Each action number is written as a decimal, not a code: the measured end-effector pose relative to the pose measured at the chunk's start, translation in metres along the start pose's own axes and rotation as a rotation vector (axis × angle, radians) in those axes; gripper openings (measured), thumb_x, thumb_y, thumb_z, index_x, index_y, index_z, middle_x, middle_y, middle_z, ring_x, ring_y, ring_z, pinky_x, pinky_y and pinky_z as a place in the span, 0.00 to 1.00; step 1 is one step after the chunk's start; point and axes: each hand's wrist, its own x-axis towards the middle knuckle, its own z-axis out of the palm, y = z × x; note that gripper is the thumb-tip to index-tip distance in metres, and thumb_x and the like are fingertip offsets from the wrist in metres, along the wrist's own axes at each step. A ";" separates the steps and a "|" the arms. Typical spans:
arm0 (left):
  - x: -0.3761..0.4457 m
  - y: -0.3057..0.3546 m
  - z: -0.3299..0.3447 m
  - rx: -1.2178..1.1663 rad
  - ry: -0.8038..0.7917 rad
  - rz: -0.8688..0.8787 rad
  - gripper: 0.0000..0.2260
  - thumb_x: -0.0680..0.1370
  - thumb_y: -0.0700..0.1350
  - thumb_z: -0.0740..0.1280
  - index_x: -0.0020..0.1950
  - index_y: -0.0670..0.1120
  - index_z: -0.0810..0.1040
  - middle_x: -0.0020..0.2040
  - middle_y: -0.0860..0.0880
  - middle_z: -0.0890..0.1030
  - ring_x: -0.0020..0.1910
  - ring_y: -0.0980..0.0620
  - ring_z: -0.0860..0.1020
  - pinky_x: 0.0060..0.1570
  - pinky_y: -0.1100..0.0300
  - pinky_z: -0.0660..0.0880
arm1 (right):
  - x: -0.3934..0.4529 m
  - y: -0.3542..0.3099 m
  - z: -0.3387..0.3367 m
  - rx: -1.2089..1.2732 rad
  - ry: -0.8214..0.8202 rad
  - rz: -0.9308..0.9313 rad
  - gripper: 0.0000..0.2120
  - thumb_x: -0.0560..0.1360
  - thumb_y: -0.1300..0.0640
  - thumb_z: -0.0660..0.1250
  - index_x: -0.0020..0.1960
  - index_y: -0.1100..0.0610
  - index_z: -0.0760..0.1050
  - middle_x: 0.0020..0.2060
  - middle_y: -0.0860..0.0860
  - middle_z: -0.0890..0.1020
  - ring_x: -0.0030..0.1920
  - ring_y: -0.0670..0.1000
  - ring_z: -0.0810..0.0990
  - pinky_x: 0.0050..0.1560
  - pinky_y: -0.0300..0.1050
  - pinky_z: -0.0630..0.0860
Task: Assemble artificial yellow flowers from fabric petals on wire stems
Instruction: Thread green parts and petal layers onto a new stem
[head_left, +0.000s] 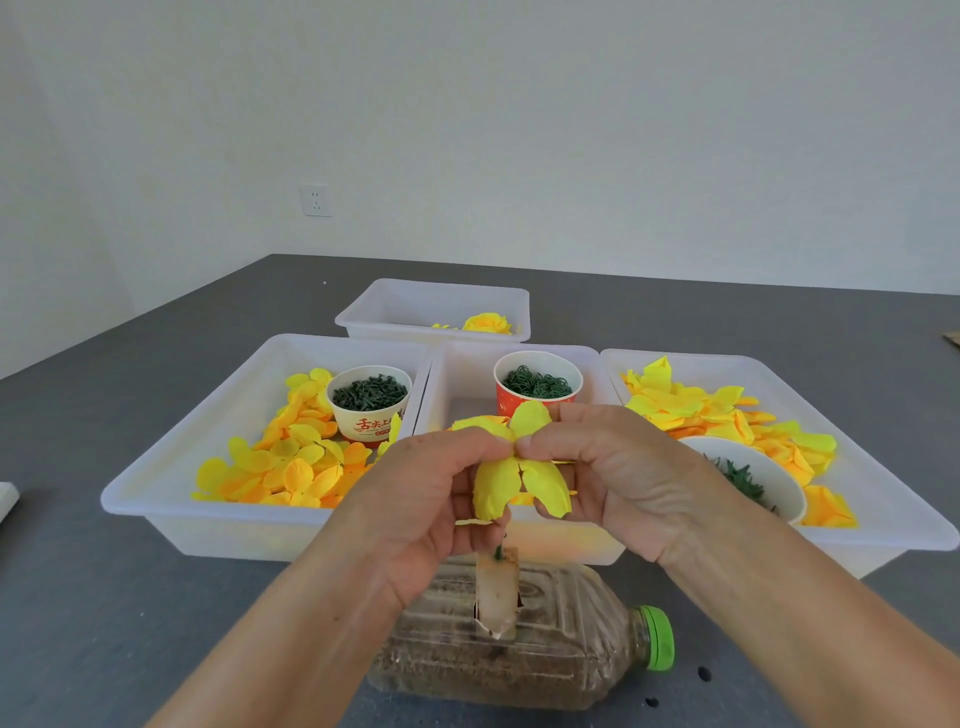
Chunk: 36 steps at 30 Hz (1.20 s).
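**Yellow flower pinched between both hands**

Left hand (426, 499) and right hand (613, 467) meeting above a sand-filled plastic bottle (545, 639) lying on the grey tabletop (104, 597) — fingers of each curled and pinching the yellow fabric flower (511, 467) at its centre. Green wire stem (498, 551) dropping from the flower toward the bottle. Behind, white trays (171, 488) of loose yellow petals (291, 467) — paper cups (369, 410) of green parts among them.

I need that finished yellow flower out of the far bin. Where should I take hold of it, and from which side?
Probably from above. The finished flower lies low against the far bin's near wall, right of centre, with only its bloom showing over the rim; any stem is hidden. Come straight down and close the fingers lightly round the bloom's sides. Both hands are busy pinching the petal piece.
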 end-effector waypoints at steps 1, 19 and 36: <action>0.000 0.000 0.000 0.008 0.012 0.029 0.05 0.73 0.38 0.66 0.37 0.43 0.78 0.28 0.45 0.77 0.22 0.51 0.73 0.22 0.64 0.72 | 0.000 -0.001 0.000 -0.026 0.001 -0.026 0.07 0.71 0.67 0.66 0.47 0.57 0.76 0.32 0.51 0.80 0.28 0.47 0.78 0.27 0.37 0.73; -0.001 -0.015 -0.009 0.055 -0.033 -0.038 0.04 0.68 0.41 0.70 0.41 0.43 0.81 0.32 0.44 0.80 0.25 0.52 0.76 0.23 0.63 0.73 | 0.004 0.018 -0.002 0.121 -0.076 0.138 0.11 0.72 0.70 0.64 0.40 0.57 0.80 0.35 0.54 0.83 0.31 0.50 0.81 0.29 0.41 0.79; 0.000 -0.025 -0.018 0.218 0.064 0.086 0.06 0.71 0.35 0.70 0.47 0.40 0.78 0.34 0.46 0.83 0.28 0.53 0.80 0.27 0.61 0.76 | 0.004 0.036 -0.004 -0.024 0.022 0.084 0.06 0.70 0.68 0.69 0.46 0.61 0.79 0.33 0.54 0.83 0.29 0.48 0.81 0.28 0.39 0.76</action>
